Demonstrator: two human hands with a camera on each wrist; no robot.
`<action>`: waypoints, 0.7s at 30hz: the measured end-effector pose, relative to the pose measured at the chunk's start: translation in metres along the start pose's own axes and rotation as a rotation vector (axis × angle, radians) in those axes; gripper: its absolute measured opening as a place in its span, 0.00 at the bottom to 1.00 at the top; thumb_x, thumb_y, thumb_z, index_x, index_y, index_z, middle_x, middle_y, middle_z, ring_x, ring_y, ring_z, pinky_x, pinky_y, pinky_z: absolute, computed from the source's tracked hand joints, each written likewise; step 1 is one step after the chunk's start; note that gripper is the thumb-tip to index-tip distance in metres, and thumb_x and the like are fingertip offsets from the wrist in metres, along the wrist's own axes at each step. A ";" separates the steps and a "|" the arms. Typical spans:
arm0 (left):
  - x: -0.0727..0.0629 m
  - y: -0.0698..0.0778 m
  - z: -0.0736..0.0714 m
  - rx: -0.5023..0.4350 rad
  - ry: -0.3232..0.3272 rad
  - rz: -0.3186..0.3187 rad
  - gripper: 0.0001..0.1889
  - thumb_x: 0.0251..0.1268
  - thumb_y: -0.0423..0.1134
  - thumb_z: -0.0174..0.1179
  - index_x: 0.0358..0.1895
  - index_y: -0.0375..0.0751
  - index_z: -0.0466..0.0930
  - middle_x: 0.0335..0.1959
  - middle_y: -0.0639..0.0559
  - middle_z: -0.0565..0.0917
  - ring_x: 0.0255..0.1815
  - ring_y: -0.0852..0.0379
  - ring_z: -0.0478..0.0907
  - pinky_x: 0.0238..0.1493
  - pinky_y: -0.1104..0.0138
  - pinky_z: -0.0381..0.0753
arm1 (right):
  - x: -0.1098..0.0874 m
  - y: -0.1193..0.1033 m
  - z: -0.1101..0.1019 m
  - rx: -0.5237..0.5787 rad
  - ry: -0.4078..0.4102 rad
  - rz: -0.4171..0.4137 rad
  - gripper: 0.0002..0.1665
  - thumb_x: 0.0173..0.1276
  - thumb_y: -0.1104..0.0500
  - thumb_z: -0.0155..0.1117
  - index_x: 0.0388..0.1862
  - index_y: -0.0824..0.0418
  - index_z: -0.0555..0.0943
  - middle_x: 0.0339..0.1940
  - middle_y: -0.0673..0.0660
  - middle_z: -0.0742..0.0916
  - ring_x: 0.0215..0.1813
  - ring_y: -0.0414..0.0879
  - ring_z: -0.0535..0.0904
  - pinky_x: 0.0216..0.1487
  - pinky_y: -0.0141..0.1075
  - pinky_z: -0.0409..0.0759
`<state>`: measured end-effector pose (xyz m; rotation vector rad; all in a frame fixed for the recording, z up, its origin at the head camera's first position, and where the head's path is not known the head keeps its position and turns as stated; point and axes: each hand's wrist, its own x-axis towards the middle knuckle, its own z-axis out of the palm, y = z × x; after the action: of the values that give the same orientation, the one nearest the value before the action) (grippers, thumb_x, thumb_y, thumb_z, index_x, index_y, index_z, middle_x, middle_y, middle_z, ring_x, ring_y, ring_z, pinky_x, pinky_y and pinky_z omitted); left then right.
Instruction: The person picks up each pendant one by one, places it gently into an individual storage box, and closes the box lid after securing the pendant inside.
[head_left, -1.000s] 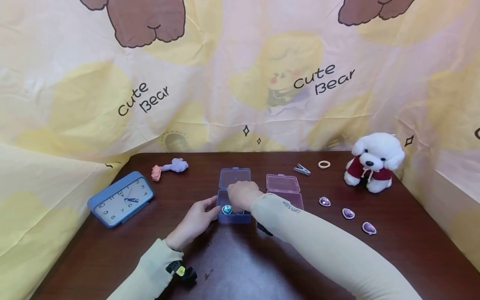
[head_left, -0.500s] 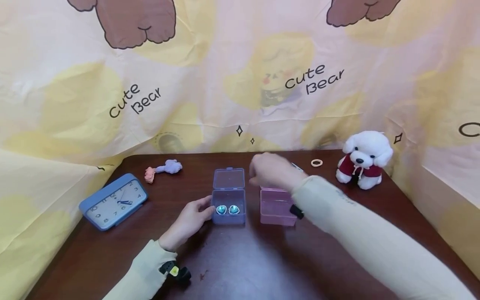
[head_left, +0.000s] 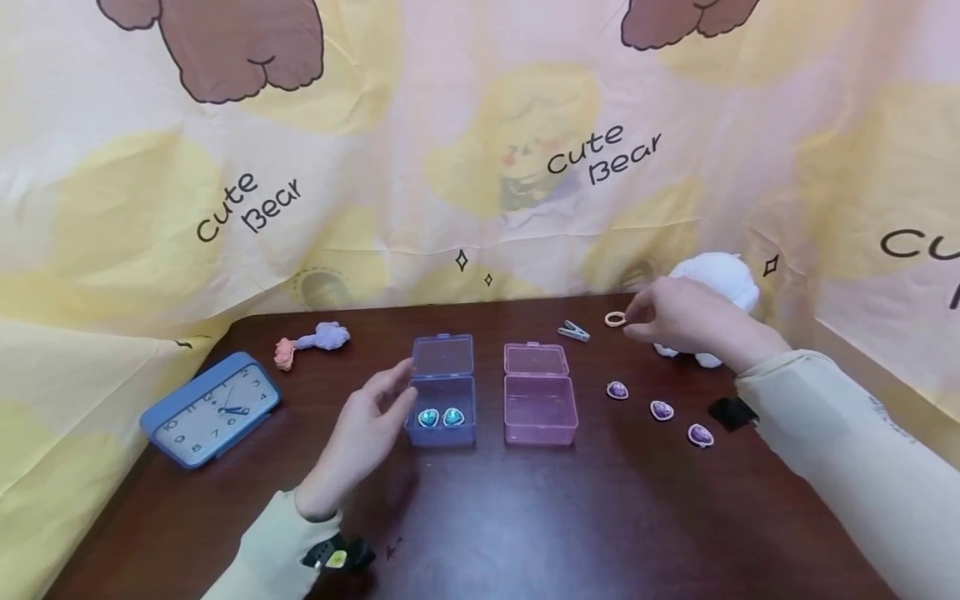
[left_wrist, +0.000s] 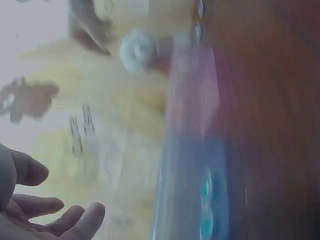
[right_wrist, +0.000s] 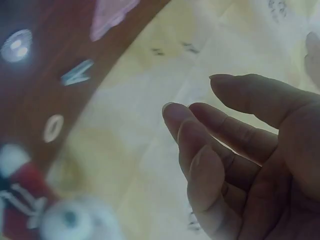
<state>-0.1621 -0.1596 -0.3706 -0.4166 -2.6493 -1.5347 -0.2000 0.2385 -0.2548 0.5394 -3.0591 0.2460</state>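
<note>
My left hand (head_left: 360, 433) hovers at the left side of an open-lidded blue plastic box (head_left: 442, 437), its fingers relaxed and holding nothing. Two teal gems (head_left: 453, 417) with pale sparkly borders lie inside that box. Raised over the table's right part, my right hand (head_left: 697, 321) has loosely bent fingers with nothing between them, as the right wrist view confirms. Below it lie three purple gems with pale borders: a left one (head_left: 617, 390), a middle one (head_left: 662, 410) and a right one (head_left: 701, 435). A pink box (head_left: 540, 436), lid up, stands beside the blue one.
A white plush dog (head_left: 723, 279) is partly hidden behind my right hand. Nearby are a beige ring (head_left: 615, 319) and a grey clip (head_left: 573, 331). At left are a blue clock (head_left: 217, 410) and a purple-and-pink fluffy item (head_left: 322, 337). A printed curtain (head_left: 420, 167) hangs behind.
My right hand has left the blue box and swung across the pink box to the far right. My left hand has let go of the blue box and lifted slightly. The view has turned rightward.
</note>
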 end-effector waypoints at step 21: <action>-0.007 0.033 0.138 -0.334 -0.171 -0.026 0.34 0.75 0.31 0.50 0.78 0.31 0.45 0.76 0.33 0.52 0.76 0.42 0.53 0.71 0.49 0.59 | -0.002 0.054 0.115 0.164 -0.120 0.013 0.14 0.62 0.59 0.72 0.43 0.66 0.87 0.35 0.57 0.89 0.39 0.51 0.83 0.47 0.51 0.81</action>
<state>-0.1346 -0.0276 -0.4139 -0.5543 -2.5234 -2.0445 -0.2165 0.2713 -0.3769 0.5604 -3.1779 0.4851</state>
